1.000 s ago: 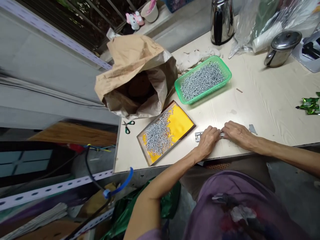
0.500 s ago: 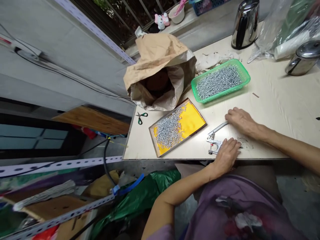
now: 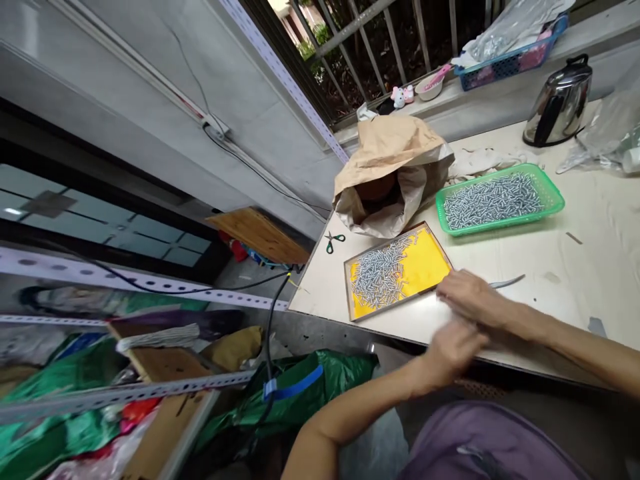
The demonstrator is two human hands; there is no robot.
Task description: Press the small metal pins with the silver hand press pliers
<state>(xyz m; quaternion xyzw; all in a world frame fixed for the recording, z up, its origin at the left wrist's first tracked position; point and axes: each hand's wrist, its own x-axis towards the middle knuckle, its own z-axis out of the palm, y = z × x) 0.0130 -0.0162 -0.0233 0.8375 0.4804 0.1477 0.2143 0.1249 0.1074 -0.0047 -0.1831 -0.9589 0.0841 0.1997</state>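
Observation:
My right hand (image 3: 465,293) is closed above the table at the near right corner of a shallow tray (image 3: 430,288). The tray is lined in yellow and holds a heap of small silvery metal pins (image 3: 375,277). Close below, my left hand (image 3: 456,345) is curled at the table's edge, smeared by motion. What either hand holds is hidden. From behind my right hand a curved metal handle (image 3: 507,282) sticks out to the right; it looks like part of the plier-like metal tool, whose head is out of sight behind my hands.
A green plastic basket (image 3: 553,200) full of similar pins stands behind the tray. An open paper sack (image 3: 395,150) is at the back left, with small green-handled scissors (image 3: 330,243) nearby. A steel kettle (image 3: 560,100) stands at the back right. Metal shelving (image 3: 150,393) lies to the left.
The view has swung, so the table sits further right. My hands have left their places on the tool and come together beside the tray's corner; my left hand has lifted and curled.

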